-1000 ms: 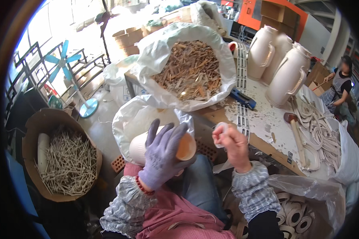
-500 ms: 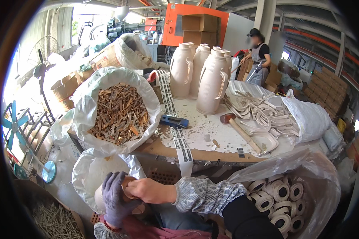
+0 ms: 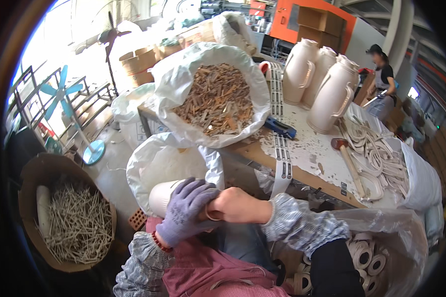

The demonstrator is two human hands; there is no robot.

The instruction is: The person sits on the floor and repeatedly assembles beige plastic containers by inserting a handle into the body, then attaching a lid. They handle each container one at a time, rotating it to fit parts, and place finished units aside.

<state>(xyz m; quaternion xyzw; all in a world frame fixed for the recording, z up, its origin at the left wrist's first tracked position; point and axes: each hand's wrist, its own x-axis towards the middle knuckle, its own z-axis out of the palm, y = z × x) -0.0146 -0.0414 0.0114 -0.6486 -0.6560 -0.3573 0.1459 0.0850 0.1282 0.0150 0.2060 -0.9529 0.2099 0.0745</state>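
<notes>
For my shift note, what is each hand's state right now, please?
Left hand: holding the pale container.
Right hand: at its open end; grip cannot be told.

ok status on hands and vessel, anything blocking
Gloved left hand gripping cream cylindrical vessel. Bare right hand at its open end. That end partly hidden.

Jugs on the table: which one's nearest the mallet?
The front jug, standing just beyond the mallet's dark head; the left jug and middle jug stand farther back.
</notes>
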